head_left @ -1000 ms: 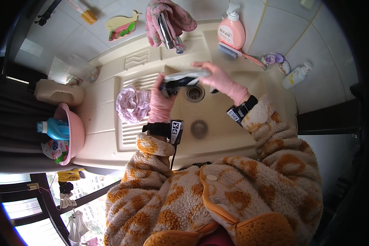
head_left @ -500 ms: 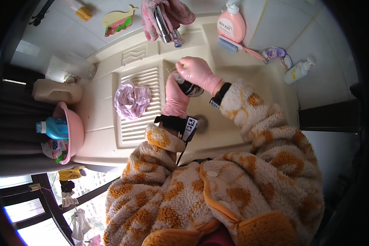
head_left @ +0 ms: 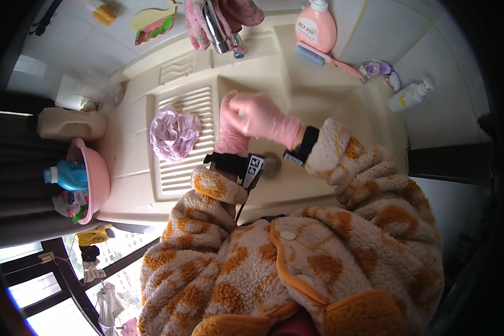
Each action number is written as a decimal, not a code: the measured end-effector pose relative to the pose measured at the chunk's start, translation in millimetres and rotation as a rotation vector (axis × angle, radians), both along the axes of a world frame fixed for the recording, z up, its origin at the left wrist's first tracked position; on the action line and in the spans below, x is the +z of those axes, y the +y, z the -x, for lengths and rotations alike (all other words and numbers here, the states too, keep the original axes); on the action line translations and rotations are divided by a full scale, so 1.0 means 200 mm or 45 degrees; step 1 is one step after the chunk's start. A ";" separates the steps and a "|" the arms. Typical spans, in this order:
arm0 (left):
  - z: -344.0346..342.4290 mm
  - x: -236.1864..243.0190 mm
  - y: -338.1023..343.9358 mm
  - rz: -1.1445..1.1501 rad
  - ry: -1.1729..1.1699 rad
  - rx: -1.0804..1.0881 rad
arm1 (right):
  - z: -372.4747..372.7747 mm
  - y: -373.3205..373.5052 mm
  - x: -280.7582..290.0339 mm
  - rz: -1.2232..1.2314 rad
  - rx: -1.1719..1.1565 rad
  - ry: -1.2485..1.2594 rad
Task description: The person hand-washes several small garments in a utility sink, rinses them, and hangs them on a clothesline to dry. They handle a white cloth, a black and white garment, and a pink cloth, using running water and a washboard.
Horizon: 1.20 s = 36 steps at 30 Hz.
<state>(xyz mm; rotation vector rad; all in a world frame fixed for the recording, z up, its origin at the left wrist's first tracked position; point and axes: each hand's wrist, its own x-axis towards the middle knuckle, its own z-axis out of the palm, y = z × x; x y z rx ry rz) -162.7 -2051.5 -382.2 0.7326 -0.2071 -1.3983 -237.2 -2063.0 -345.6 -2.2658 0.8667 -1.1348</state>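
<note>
- Right hand (head_left: 260, 117): pink-gloved, fingers curled in, lying across the left in this view; whether it grips anything cannot be told (contents hidden by the glove).
- Left hand (head_left: 231, 135): also pink-gloved, partly covered by the right; finger state cannot be told, nor any item between the two.
- Position of the pair: over the sink (head_left: 336, 106), near the right edge of the ribbed washboard (head_left: 179, 182).
- Nearest loose item: lilac cloth (head_left: 175, 134), crumpled in a heap on the ribs, left of the left hand and apart from it.
- Grey round disc (head_left: 271, 164): in the sink, beside the left wrist (partly overlapped by the wrist gear).
- Faucet (head_left: 214, 28): chrome, beyond the hands, with a pink cloth (head_left: 246, 12) draped over it.
- Far right: pink pump bottle (head_left: 316, 29), brush (head_left: 312, 54) lying before it, white pump bottle (head_left: 409, 97) farther along the wall.
- Far left: pink basin (head_left: 98, 182) holding a blue bottle (head_left: 71, 176); beige jug (head_left: 73, 124) just beyond.
</note>
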 end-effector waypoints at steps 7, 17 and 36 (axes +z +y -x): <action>-0.06 0.11 0.00 -0.388 -0.002 -0.350 | -0.02 -0.04 0.01 -0.189 -0.349 -0.096; -0.11 0.09 0.00 -0.477 -0.204 -0.236 | 0.01 -0.16 -0.06 -0.389 -0.454 -0.085; -0.43 0.12 -0.12 -0.248 0.368 -0.402 | 0.00 -0.51 0.02 -0.613 0.183 0.052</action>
